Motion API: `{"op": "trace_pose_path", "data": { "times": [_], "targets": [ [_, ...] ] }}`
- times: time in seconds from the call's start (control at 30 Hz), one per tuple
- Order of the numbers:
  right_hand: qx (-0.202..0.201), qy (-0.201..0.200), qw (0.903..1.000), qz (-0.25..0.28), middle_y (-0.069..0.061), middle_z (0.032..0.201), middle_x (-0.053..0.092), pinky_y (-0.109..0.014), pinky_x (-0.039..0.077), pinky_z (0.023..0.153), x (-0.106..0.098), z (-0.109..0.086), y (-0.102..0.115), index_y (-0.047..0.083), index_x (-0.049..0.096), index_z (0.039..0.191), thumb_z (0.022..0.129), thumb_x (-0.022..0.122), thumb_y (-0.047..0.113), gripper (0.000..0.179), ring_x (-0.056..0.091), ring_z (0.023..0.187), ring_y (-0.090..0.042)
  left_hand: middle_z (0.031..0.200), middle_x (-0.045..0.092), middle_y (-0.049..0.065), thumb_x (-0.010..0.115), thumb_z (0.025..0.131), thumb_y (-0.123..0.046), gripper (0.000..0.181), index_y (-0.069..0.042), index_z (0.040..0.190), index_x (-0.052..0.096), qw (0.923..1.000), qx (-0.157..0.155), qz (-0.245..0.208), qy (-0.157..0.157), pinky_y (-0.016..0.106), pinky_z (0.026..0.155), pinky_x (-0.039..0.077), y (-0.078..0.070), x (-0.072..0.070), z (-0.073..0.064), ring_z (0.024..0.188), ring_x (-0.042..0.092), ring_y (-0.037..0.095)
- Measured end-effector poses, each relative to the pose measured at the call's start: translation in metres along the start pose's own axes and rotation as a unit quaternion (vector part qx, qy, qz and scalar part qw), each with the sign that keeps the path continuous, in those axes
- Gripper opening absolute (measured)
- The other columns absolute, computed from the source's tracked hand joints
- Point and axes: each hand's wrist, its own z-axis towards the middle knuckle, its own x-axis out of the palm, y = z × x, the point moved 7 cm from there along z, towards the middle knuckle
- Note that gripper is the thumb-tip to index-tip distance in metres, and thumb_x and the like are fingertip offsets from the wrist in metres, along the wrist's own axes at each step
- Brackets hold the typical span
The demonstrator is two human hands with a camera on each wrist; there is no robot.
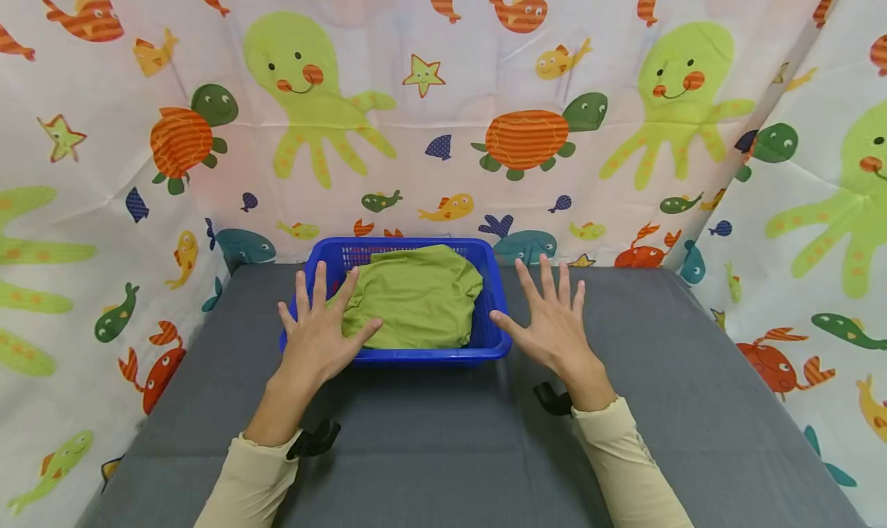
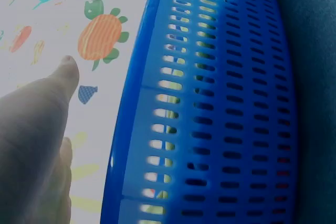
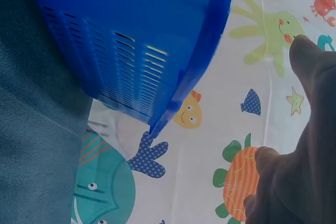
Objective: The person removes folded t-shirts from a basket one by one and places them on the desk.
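Note:
A blue plastic basket (image 1: 416, 355) with slotted sides stands on the grey-covered table, holding a crumpled green cloth (image 1: 416, 297). My left hand (image 1: 319, 343), fingers spread, hovers over the basket's left front corner and overlaps it in the head view. To the right of the basket, my right hand (image 1: 554, 332) is held with fingers spread, its thumb near the basket's right rim. Neither hand holds anything. In the left wrist view the slotted wall of the basket (image 2: 215, 103) fills the middle; the right wrist view shows a corner of the basket (image 3: 131, 51) beside the fingers.
The table (image 1: 430, 451) has a grey cloth cover. A white curtain (image 1: 443, 182) printed with sea animals hangs behind it and along both sides. Black wrist straps (image 1: 315, 439) show at both sleeves. Small red bits show through the basket's slots.

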Motion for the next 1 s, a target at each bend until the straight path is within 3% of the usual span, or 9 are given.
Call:
{"op": "trace_pose_path", "data": {
  "times": [0.27,0.47,0.6,0.8,1.0],
  "targets": [
    [-0.029,0.044,0.9974,0.049,-0.008,0.172,-0.013,-0.067,-0.003,0.124,0.007,0.001,0.007,0.036,0.001,0.163,0.093,0.051,0.071,0.093,-0.018,0.157,-0.039,0.171,-0.017,0.010,0.044,0.097,-0.070,0.088,-0.039,0.162,-0.005,0.9988,0.022,-0.034,0.026,0.075,0.119,0.006,-0.002,0.002,0.007,0.157,-0.013,0.043],
    [-0.076,0.067,0.9908,0.090,-0.008,0.172,-0.012,-0.073,0.007,0.120,0.010,0.005,0.013,0.036,0.002,0.163,0.094,0.060,0.060,0.093,-0.016,0.158,-0.038,0.171,-0.008,0.016,0.046,0.100,-0.063,0.085,-0.034,0.163,-0.004,0.9964,0.047,-0.060,0.037,0.079,0.114,0.014,0.001,0.001,0.015,0.156,-0.003,0.048],
    [-0.107,0.095,0.9808,0.133,-0.005,0.172,-0.013,-0.078,0.013,0.116,0.012,0.012,0.019,0.036,0.002,0.163,0.095,0.062,0.055,0.092,-0.015,0.158,-0.037,0.171,-0.008,0.017,0.045,0.102,-0.058,0.082,-0.033,0.163,-0.004,0.9927,0.060,-0.087,0.057,0.083,0.110,0.014,0.008,-0.002,0.019,0.155,-0.002,0.052],
    [-0.139,0.137,0.9582,0.209,-0.006,0.172,-0.012,-0.076,0.016,0.117,0.009,0.024,0.030,0.030,0.003,0.164,0.099,0.059,0.049,0.089,-0.005,0.159,-0.037,0.170,-0.009,0.019,0.038,0.106,-0.053,0.076,-0.029,0.164,-0.007,0.9805,0.068,-0.149,0.108,0.083,0.111,0.008,0.016,-0.008,0.032,0.155,-0.005,0.052],
    [-0.139,0.180,0.9384,0.260,-0.008,0.172,-0.005,-0.069,0.016,0.121,0.007,0.034,0.042,0.029,0.006,0.164,0.102,0.056,0.043,0.081,0.000,0.160,-0.034,0.171,-0.008,0.017,0.032,0.109,-0.050,0.073,-0.020,0.164,-0.007,0.9609,0.067,-0.210,0.168,0.077,0.117,0.006,0.017,-0.005,0.048,0.157,-0.007,0.045]
  ]
}}
